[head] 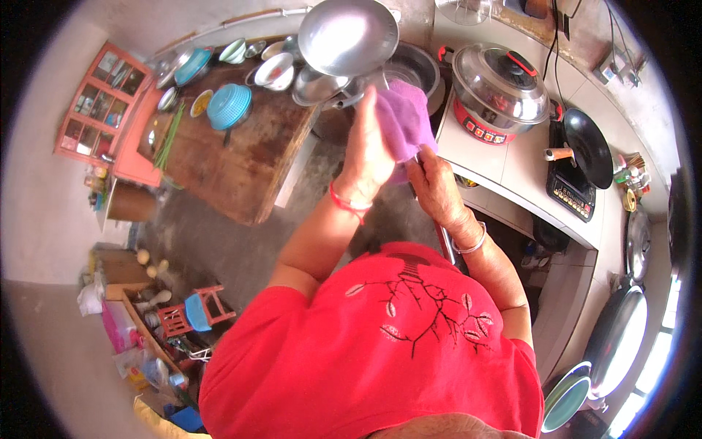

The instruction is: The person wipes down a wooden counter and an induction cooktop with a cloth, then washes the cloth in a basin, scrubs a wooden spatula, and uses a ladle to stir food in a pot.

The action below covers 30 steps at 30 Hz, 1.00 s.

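Note:
A large round metal ladle (pixel 346 38) is raised in front of me, its shiny bowl at the top of the view. Around its handle lies a purple cloth (pixel 405 118), hiding most of the handle. My left hand (pixel 366 148) holds the cloth against the handle, thumb pointing up towards the bowl. Lower down, my right hand (pixel 437 184) grips the handle's end, where a short piece of metal shows below the cloth. Part of the cloth hangs behind the hands.
Left is a wooden table (pixel 263 164) with a blue plastic basket (pixel 229 107), bowls (pixel 274 71) and green stalks (pixel 169 142). A tiled counter (pixel 526 170) on the right bears a lidded electric pot (pixel 499 90) and a black frying pan (pixel 588 148). Behind the cloth stands a wide dark pan (pixel 419 63).

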### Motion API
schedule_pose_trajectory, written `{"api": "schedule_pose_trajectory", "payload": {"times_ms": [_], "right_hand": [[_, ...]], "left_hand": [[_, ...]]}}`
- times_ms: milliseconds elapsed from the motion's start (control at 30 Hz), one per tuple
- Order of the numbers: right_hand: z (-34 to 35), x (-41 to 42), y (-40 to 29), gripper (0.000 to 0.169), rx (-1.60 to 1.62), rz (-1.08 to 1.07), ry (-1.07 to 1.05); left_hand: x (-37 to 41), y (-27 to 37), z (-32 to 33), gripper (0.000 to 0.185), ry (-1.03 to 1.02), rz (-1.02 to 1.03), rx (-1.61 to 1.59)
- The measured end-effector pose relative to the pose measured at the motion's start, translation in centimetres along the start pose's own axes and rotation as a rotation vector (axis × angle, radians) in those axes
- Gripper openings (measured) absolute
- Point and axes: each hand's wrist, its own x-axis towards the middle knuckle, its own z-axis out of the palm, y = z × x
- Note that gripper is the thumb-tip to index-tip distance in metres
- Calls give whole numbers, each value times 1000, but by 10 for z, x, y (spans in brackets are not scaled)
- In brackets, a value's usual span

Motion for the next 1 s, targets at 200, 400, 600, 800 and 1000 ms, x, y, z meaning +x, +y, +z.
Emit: {"api": "schedule_pose_trajectory", "payload": {"times_ms": [200,400,600,800,1000], "right_hand": [[40,13,-21,18,23,32,20],[65,26,-29,19,-19,-2,-23],[77,27,-29,16,-78,46,-67],[71,30,-37,21,117,186,-157],[41,-30,11,37,18,202,-277]], "left_hand": [[-17,41,-7,27,200,177,95],[-8,58,-40,25,132,177,281],[11,76,-41,34,279,227,405],[35,95,-48,36,88,265,224],[33,124,-26,34,222,305,241]]}}
